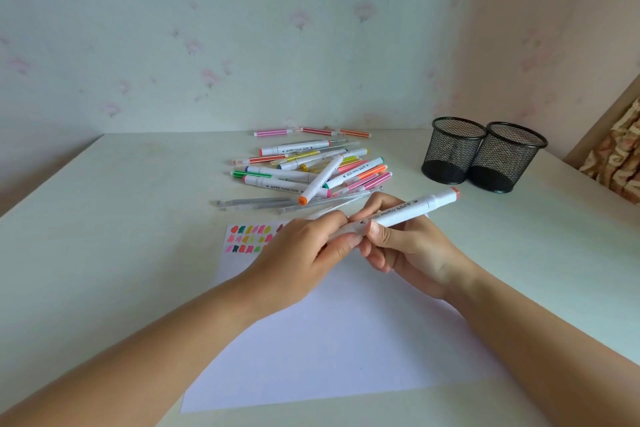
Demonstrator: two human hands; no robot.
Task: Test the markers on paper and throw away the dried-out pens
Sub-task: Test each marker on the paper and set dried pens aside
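- You are holding a white marker (pixel 415 206) in the air above the paper (pixel 329 340), just in front of the pile. Its far end, with the orange tip, is pointing up and to your right.
- Your right hand (pixel 405 246) is wrapping its grip round the middle of the barrel. Your left hand (pixel 304 253) is pinching the near end, and its fingers are hiding that end, so I cannot tell whether a cap is on there.
- As I am judging it, you are working at the near cap. Make the right grip firm on the barrel and pull with the left straight along the marker's line, without bending it.
- Rows of colour swatches (pixel 249 238) are sitting at the paper's far left corner, partly behind your left hand. The unmarked sheet nearer you is offering room for a test stroke.
- The pile of markers (pixel 311 170) is lying on the counter (pixel 121 253) just beyond your hands, with clear pens (pixel 256 203) along its near edge. A wide swing of the marker's far end is risking a knock there.
- Two black mesh cups (pixel 453 151) are standing side by side at the far right, apart from your hands. I cannot tell whether either is meant for the dried-out ones.
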